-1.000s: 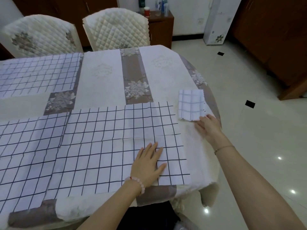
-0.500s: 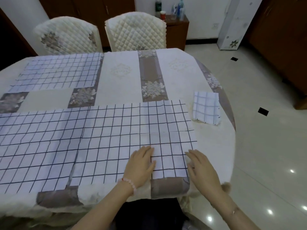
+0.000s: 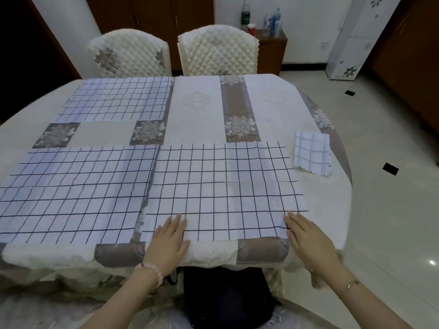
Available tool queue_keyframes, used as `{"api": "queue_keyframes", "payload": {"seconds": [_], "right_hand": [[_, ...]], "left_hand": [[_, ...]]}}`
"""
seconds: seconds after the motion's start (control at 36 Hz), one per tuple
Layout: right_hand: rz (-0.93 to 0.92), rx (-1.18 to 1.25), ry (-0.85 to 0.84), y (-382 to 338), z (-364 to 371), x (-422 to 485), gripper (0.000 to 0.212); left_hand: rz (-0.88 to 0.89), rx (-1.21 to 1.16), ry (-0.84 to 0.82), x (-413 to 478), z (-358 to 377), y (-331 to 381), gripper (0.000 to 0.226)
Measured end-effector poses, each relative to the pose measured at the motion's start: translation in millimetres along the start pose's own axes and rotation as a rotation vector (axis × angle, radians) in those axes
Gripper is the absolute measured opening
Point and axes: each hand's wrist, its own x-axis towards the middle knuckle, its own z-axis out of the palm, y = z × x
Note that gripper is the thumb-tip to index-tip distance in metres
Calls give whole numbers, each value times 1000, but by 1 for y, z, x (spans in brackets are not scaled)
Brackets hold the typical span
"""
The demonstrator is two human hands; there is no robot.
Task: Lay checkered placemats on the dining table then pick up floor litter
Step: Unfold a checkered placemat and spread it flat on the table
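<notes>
1. three checkered placemats lie open on the dining table (image 3: 199, 110): near right placemat (image 3: 223, 186), near left placemat (image 3: 71, 193), far left placemat (image 3: 116, 98)
2. one folded placemat (image 3: 311, 151) right of the near right placemat
3. left hand (image 3: 169, 243) and right hand (image 3: 308, 241) lie flat, fingers spread, gripping nothing, on that placemat's near edge
4. two chairs (image 3: 217, 51) behind the table

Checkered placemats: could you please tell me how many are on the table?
4: one spread at the far left, one spread at the near left, one spread under both hands, and one folded near the right edge.
</notes>
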Motion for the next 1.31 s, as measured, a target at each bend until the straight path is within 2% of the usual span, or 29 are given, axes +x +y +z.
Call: {"api": "queue_keyframes", "payload": {"seconds": [0.11,0.78,0.81,0.89,0.94,1.11,1.22,1.31], "right_hand": [[20,-15,-3,10,-1,-2,49],[43,79,-38,20,-3,-4,47],[45,72,-40,21,-3,-4,47],[69,80,-30,20,-5,-6,48],[79,84,-32,19,-7,-6,47],[107,68,-66,20,-13,-5,48],[118,48,-95,23,-18,-2,49],[121,44,-105,26,-21,-2,48]], "left_hand": [[45,8,-27,2,2,8,61],[9,82,37,-5,7,3,56],[13,87,40,-4,7,3,60],[34,87,53,-1,7,1,92],[37,72,63,2,7,0,102],[14,75,32,10,8,-1,58],[30,96,29,11,5,-1,59],[50,100,30,7,2,1,79]]}}
